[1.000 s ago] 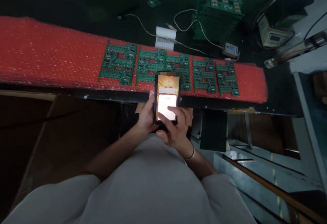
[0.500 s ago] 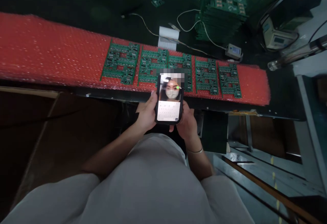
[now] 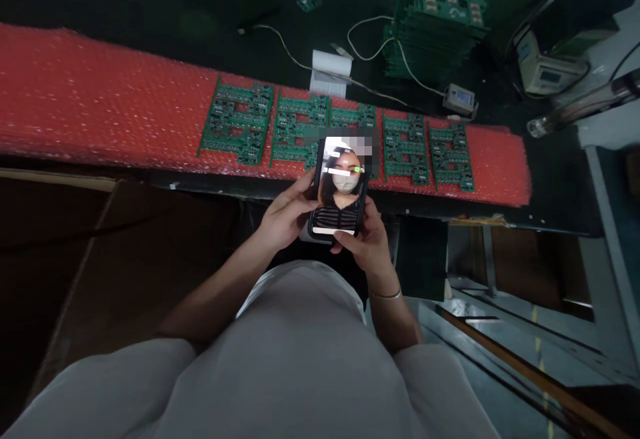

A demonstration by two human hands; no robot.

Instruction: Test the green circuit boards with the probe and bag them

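A dark-cased smartphone (image 3: 340, 189) is held upright between both hands, in front of the bench edge. Its lit screen shows a masked person. My left hand (image 3: 289, 215) grips the phone's left side, its thumb along the edge. Around the lower right side is my right hand (image 3: 367, 235), with the thumb over the bottom of the screen. Behind the phone, several green circuit boards (image 3: 237, 122) lie in a row on red bubble wrap (image 3: 125, 105). The phone hides part of the middle boards.
A stack of green boards (image 3: 440, 25) stands at the back right, near a small white device (image 3: 459, 100) with a cable. A paper pad (image 3: 330, 73) lies behind the row. At the right are a boxy instrument (image 3: 547, 72) and a clear tube (image 3: 575, 109).
The phone has shifted slightly right and tilted. The keyboard has gone from its screen, and the picture fills more of it. My right thumb has moved onto the lower screen.
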